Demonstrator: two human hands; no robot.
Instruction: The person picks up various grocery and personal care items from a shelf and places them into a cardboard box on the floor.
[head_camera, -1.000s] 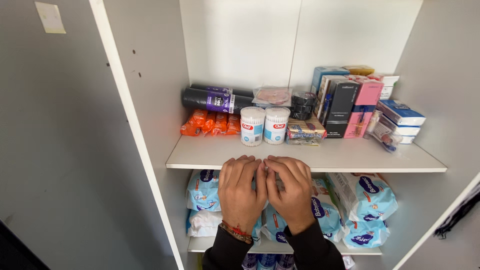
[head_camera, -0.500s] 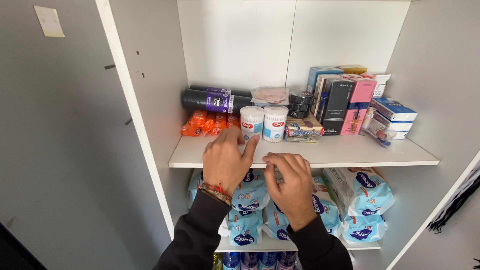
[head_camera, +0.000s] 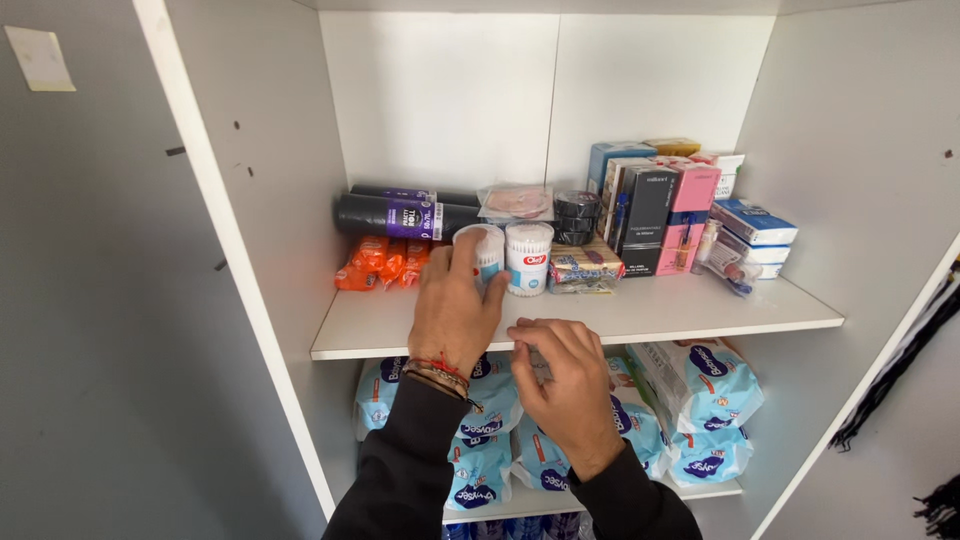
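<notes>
My left hand (head_camera: 455, 310) reaches onto the white shelf (head_camera: 640, 312) and its fingers close around the left of two round white tubs of cotton swabs (head_camera: 482, 252). The second tub (head_camera: 528, 258) stands right beside it, untouched. My right hand (head_camera: 565, 385) hovers at the shelf's front edge with its fingers curled in; whether it holds something small I cannot tell. Both arms wear black sleeves, and the left wrist carries red and brown bracelets.
Dark rolls with purple labels (head_camera: 400, 213), orange packets (head_camera: 378, 262), black tape rolls (head_camera: 577, 215), a flat snack packet (head_camera: 585, 266) and several upright boxes (head_camera: 655, 215) fill the shelf's back. Blue and white soft packs (head_camera: 710, 385) crowd the lower shelf. The cupboard door (head_camera: 110, 300) stands open at left.
My left hand rose from the shelf's front edge and moved forward onto the left swab tub. My right hand stayed near the edge, and the view drew closer.
</notes>
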